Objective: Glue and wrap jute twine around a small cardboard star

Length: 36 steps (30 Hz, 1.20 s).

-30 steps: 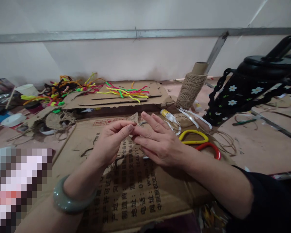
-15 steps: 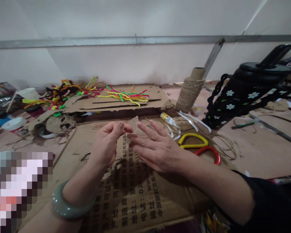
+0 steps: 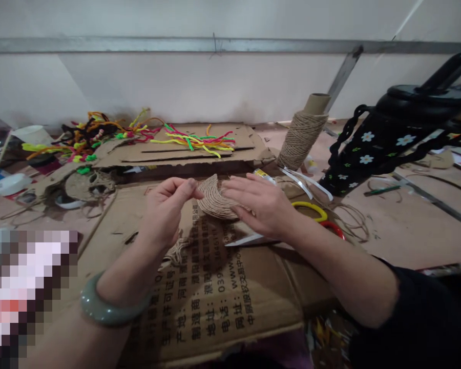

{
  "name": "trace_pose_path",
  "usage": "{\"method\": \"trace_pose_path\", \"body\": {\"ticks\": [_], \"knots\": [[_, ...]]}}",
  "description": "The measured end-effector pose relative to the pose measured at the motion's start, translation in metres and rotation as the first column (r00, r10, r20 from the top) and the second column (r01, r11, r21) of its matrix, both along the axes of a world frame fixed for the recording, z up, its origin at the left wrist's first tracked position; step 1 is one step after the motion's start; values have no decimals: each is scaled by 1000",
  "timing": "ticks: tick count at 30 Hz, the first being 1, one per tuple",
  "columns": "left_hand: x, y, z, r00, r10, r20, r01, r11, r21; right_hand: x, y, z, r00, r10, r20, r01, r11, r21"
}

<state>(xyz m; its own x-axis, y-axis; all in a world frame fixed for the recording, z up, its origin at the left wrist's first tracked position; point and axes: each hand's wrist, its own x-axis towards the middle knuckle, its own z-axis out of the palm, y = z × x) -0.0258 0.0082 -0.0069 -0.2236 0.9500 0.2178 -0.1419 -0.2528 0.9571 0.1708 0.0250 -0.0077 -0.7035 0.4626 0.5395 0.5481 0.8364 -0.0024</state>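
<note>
At the far left of the worktop [image 3: 407,230] a white tape roll [image 3: 11,183] lies near a tangle of coloured pipe cleaners [image 3: 88,138], with scraps of twine-covered card [image 3: 88,185] just in front. A jade-green bangle [image 3: 107,307] sits on the left wrist, and the left hand [image 3: 165,212] is raised over a flattened printed cardboard box [image 3: 211,287]; its grip is closed, thumb and forefinger pinched on the left tip of a half-round twine-wrapped piece [image 3: 215,202]. That piece is held between both hands, just above the cardboard, and loose twine [image 3: 174,252] hangs below the left hand. The right hand [image 3: 263,205] lies on the piece's right side with fingers fairly straight and spread, its grip mostly open, pressing on the piece rather than wrapped round it; its thumb is hidden. More pipe cleaners [image 3: 195,142] lie on a second cardboard sheet [image 3: 176,154] behind. Under the right hand, scissors [image 3: 249,238] with yellow and red handles rest on the cardboard. Further right stands a twine spool [image 3: 301,136], then a black floral-print bottle [image 3: 388,138] with a braided strap.
</note>
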Motion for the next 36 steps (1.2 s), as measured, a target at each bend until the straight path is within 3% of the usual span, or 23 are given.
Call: {"method": "trace_pose_path", "body": {"ticks": [2,5,10,12,17,22,27,31,36], "knots": [[-2,3,-1,999,35,6,-35,999,3,2,6,-1,988,-97,116,111,987,-117],[-4,5,-4,998,46,-38,-47,999,-19,1,10,-7,946,-112,305,180,962,-203],[-1,6,-6,997,12,-74,-17,998,-62,-3,11,-16,925,-174,338,268,929,-254],[0,7,-5,998,29,-55,-32,998,-61,-3,12,-18,932,-171,318,260,929,-264],[2,4,6,994,51,97,-42,995,-91,-6,13,-15,973,-42,229,105,958,-267],[0,-8,21,943,-161,290,192,978,-78,-6,11,-10,991,-11,137,55,944,-324],[-2,-13,22,923,-265,279,284,959,-28,-5,10,-11,999,7,45,5,968,-250],[-3,-10,22,934,-213,286,220,975,7,-2,12,-11,998,-16,-54,7,986,-164],[-7,0,19,969,-16,246,12,1000,17,2,14,-11,981,-46,-188,24,993,-117]]}}
